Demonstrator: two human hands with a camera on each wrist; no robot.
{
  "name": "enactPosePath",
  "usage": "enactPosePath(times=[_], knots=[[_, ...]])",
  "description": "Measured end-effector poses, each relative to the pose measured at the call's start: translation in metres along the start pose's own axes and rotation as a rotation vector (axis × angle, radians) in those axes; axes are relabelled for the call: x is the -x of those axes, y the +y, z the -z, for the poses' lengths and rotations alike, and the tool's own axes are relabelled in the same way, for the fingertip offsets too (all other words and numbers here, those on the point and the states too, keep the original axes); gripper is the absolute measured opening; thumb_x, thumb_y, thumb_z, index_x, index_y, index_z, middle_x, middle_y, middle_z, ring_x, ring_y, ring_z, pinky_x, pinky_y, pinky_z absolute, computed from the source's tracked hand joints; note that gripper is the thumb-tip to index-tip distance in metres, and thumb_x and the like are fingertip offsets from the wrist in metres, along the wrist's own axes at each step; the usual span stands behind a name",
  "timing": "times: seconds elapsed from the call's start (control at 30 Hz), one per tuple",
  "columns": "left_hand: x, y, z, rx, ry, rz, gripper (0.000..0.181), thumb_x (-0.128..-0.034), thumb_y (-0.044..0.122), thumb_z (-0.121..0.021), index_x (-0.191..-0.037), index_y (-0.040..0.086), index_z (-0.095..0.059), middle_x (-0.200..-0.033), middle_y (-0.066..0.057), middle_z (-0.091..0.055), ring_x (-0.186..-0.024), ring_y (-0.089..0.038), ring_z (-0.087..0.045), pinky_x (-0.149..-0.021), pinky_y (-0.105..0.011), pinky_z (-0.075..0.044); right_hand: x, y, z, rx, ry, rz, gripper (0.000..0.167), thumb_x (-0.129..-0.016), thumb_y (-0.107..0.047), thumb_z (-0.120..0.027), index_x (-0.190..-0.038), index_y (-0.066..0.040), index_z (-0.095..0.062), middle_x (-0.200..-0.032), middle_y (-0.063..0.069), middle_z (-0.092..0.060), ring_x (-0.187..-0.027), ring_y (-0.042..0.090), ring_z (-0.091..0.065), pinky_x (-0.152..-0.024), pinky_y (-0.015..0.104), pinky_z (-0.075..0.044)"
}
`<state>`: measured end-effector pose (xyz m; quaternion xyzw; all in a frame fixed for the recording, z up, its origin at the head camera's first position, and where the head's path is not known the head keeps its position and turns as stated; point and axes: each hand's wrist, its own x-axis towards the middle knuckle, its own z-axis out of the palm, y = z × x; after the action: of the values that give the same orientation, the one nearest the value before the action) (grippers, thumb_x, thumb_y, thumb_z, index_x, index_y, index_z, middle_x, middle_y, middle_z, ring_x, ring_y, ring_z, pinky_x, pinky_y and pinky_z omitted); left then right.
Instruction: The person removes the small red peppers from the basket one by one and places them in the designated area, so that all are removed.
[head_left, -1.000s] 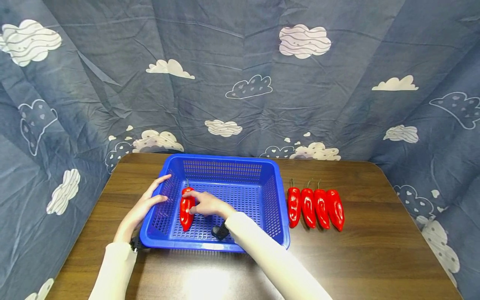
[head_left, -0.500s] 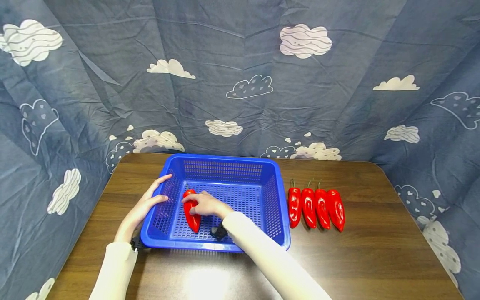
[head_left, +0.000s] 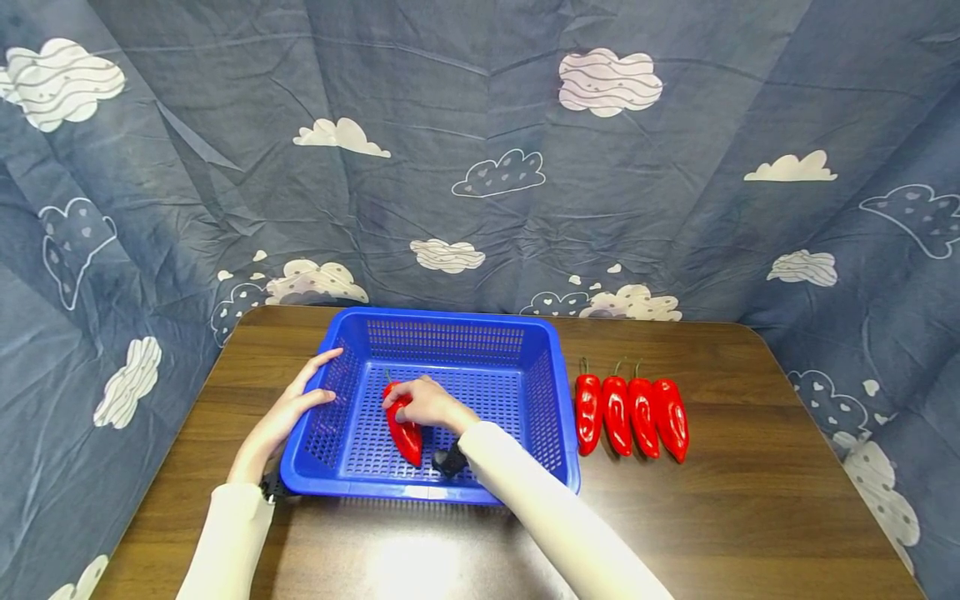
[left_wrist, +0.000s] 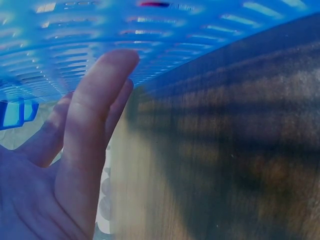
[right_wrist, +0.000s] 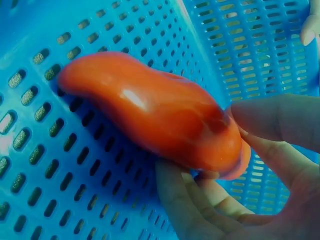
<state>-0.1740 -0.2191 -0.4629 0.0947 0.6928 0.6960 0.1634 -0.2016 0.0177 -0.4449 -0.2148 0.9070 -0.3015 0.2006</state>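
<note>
Inside a blue plastic basket (head_left: 450, 317), a red pepper (head_left: 407, 442) slants with its stem end toward the far left. My right hand (head_left: 426, 402) pinches its upper part between thumb and fingers, as the right wrist view also shows for the pepper (right_wrist: 150, 110). Whether the pepper touches the basket floor I cannot tell. My left hand (head_left: 281, 421) rests at the basket's left side, its rather straight thumb and a finger reaching over the rim. Up close in the left wrist view, the left hand (left_wrist: 75, 165) lies against the perforated wall (left_wrist: 165, 37).
Several more red peppers (head_left: 617, 415) lie side by side just right of the basket, mostly with stems pointing away. All stand on a brown wooden table (head_left: 750, 500). A dark curtain (head_left: 480, 100) with cloud prints hangs behind it.
My right hand has moved right within the basket, bringing the red pepper from near the left wall and turning it from nearly straight to slanted. The left hand has stayed put.
</note>
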Motion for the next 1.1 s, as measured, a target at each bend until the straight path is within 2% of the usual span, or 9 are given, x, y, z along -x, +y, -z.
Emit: enactPosePath(times=[0.17, 0.23, 0.33, 0.4, 0.47, 0.67, 0.8, 0.9, 1.1], knots=[[-0.001, 0.000, 0.000, 0.011, -0.005, -0.001, 0.063, -0.0951, 0.005, -0.045, -0.151, 0.022, -0.021, -0.150, -0.023, -0.016, -0.117, -0.044, -0.040, -0.081, -0.046, -0.049, 0.004, 0.005, 0.004, -0.023, 0.034, -0.005, 0.027, -0.073, -0.004, -0.070, -0.098, -0.013, -0.075, -0.095, 0.004, -0.067, -0.096, 0.019, -0.048, -0.077, 0.024, -0.039], [-0.002, 0.000, 0.000, 0.013, -0.007, -0.002, 0.063, -0.0951, 0.005, -0.045, -0.151, 0.022, -0.022, -0.150, -0.024, -0.016, -0.116, -0.044, -0.041, -0.080, -0.046, -0.050, 0.005, 0.007, 0.006, -0.028, 0.058, 0.005, 0.026, -0.073, -0.004, -0.070, -0.097, -0.012, -0.075, -0.096, 0.004, -0.068, -0.100, 0.021, -0.050, -0.087, 0.025, -0.039], [-0.002, -0.001, 0.001, 0.016, -0.015, 0.000, 0.063, -0.0951, 0.005, -0.044, -0.151, 0.022, -0.022, -0.150, -0.025, -0.015, -0.114, -0.043, -0.043, -0.079, -0.047, -0.050, 0.006, 0.010, 0.008, -0.052, 0.087, 0.004, 0.027, -0.071, -0.003, -0.070, -0.096, -0.011, -0.075, -0.095, 0.005, -0.069, -0.103, 0.024, -0.050, -0.089, 0.028, -0.039], [-0.002, -0.001, 0.001, 0.017, -0.015, 0.003, 0.063, -0.0951, 0.005, -0.044, -0.151, 0.023, -0.022, -0.150, -0.025, -0.016, -0.113, -0.040, -0.045, -0.079, -0.046, -0.051, 0.007, 0.011, 0.009, -0.066, 0.107, 0.009, 0.027, -0.071, -0.002, -0.070, -0.095, -0.010, -0.075, -0.096, 0.005, -0.069, -0.101, 0.022, -0.051, -0.087, 0.027, -0.040], [-0.002, -0.001, 0.002, 0.018, -0.016, 0.004, 0.063, -0.0950, 0.005, -0.044, -0.151, 0.023, -0.022, -0.150, -0.025, -0.016, -0.113, -0.038, -0.046, -0.079, -0.046, -0.051, 0.008, 0.013, 0.010, -0.081, 0.124, 0.016, 0.027, -0.070, -0.001, -0.071, -0.095, -0.010, -0.075, -0.096, 0.007, -0.068, -0.096, 0.021, -0.051, -0.076, 0.025, -0.042], [-0.001, -0.001, 0.002, 0.015, -0.016, -0.003, 0.063, -0.0949, 0.004, -0.044, -0.151, 0.022, -0.021, -0.148, -0.026, -0.019, -0.111, -0.037, -0.048, -0.078, -0.046, -0.051, 0.013, 0.015, 0.015, -0.134, 0.156, 0.037, 0.029, -0.067, 0.001, -0.071, -0.093, -0.009, -0.074, -0.100, 0.009, -0.068, -0.094, 0.021, -0.045, -0.076, 0.025, -0.038], [-0.002, -0.002, 0.002, -0.010, -0.009, -0.017, 0.062, -0.0950, 0.004, -0.044, -0.151, 0.021, -0.022, -0.147, -0.026, -0.020, -0.112, -0.036, -0.047, -0.080, -0.043, -0.051, 0.016, 0.019, 0.019, -0.186, 0.167, 0.079, 0.031, -0.066, 0.005, -0.070, -0.094, -0.007, -0.073, -0.100, 0.012, -0.067, -0.091, 0.021, -0.052, -0.071, 0.023, -0.043], [-0.001, -0.002, 0.002, -0.021, -0.006, -0.018, 0.062, -0.0947, 0.004, -0.044, -0.151, 0.021, -0.022, -0.148, -0.026, -0.020, -0.112, -0.037, -0.047, -0.080, -0.043, -0.051, 0.019, 0.020, 0.023, -0.242, 0.156, 0.092, 0.030, -0.068, 0.006, -0.069, -0.096, -0.005, -0.072, -0.103, 0.014, -0.065, -0.090, 0.021, -0.055, -0.067, 0.024, -0.046], [-0.001, -0.002, 0.002, -0.022, -0.001, -0.004, 0.063, -0.0941, 0.004, -0.044, -0.151, 0.022, -0.022, -0.149, -0.024, -0.018, -0.112, -0.040, -0.046, -0.078, -0.045, -0.051, 0.027, 0.020, 0.032, -0.323, 0.120, 0.099, 0.030, -0.074, 0.006, -0.066, -0.103, -0.003, -0.070, -0.111, 0.014, -0.063, -0.096, 0.022, -0.053, -0.070, 0.025, -0.047]])
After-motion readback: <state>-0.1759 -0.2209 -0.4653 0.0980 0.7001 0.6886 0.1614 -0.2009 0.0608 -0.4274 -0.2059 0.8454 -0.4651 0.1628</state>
